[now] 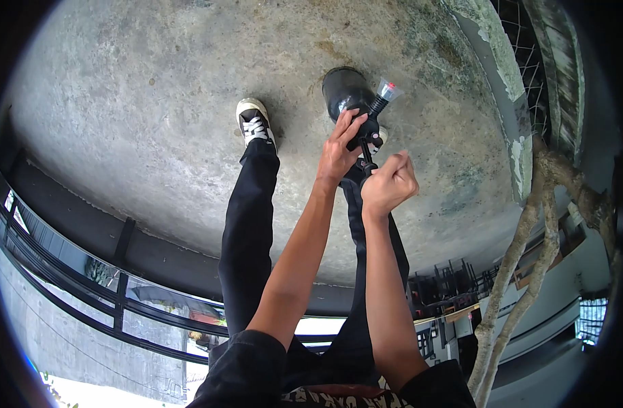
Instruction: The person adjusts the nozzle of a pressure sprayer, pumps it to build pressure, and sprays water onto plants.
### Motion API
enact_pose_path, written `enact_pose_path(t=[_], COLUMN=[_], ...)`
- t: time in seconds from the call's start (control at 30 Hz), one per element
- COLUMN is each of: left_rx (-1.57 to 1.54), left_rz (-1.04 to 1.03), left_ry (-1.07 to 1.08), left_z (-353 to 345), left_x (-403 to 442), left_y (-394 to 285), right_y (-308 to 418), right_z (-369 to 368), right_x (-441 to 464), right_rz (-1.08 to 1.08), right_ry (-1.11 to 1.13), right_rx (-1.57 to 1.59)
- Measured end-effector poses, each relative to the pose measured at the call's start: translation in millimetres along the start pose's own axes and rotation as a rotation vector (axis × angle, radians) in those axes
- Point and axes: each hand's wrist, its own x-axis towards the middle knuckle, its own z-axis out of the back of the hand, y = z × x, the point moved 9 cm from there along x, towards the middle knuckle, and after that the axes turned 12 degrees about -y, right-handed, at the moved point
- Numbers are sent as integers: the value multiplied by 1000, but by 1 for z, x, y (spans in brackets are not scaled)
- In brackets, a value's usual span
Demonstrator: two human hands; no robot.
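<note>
A dark, glossy pump sprayer [344, 88] is tilted above the concrete in front of my right shoe, its rounded base pointing away from me. From its neck a black ribbed nozzle juts out to the right, ending in a clear cone with a red tip [391, 89]. My left hand [338, 151] grips the sprayer's neck, fingers laid along its shoulder. A black pump rod [366, 151] runs back toward me. Around the end of that rod my right hand [391, 185] is closed in a fist, which hides the handle.
Stained concrete floor [169, 122] spreads around my feet. My left shoe [252, 122] stands left of the sprayer; the right shoe is partly covered. A black railing [121, 299] runs along the lower left. Bare branches [529, 272] and a low wall edge [492, 75] are at right.
</note>
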Motion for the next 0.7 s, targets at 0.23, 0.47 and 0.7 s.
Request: enact_pose_path(t=[0.23, 0.47, 0.7], left_rx=[13, -5, 10], left_rz=[55, 23, 11], left_ry=[42, 48, 26], left_z=[-2, -2, -2], left_x=[0, -2, 1], left_y=[1, 7, 5], right_y=[-20, -45, 1], right_z=[-26, -59, -13], right_x=[-4, -6, 5], right_rz=[-1, 37, 103], right_ry=[-8, -16, 184], right_rx=[13, -21, 36])
